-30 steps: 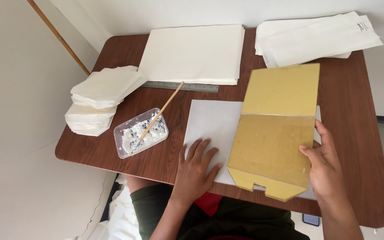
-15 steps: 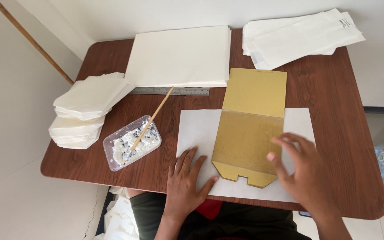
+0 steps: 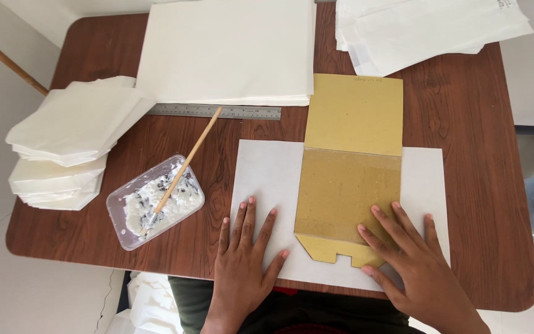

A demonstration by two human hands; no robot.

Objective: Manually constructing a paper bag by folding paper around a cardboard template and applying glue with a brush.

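carefully we kept both hands flat, fingers spread, left hand (image 3: 242, 260) pinning the white sheet (image 3: 267, 179), right hand (image 3: 412, 266) pressing the yellow card template (image 3: 348, 192) square.

Table (image 3: 465, 124) dark red-brown, wood grain. Cardboard template (image 3: 350, 179) mustard yellow, lower half duller and mottled. Sheet (image 3: 267, 179) beneath it pale grey-white. Paper stacks at 12 o'clock (image 3: 230, 49), 1 o'clock (image 3: 428, 28) and 9 o'clock (image 3: 69, 142) off-white. Ruler (image 3: 214, 112) silver-grey. Clear tub (image 3: 154, 203) holds white paste, dark-flecked; stick (image 3: 183, 167) tan
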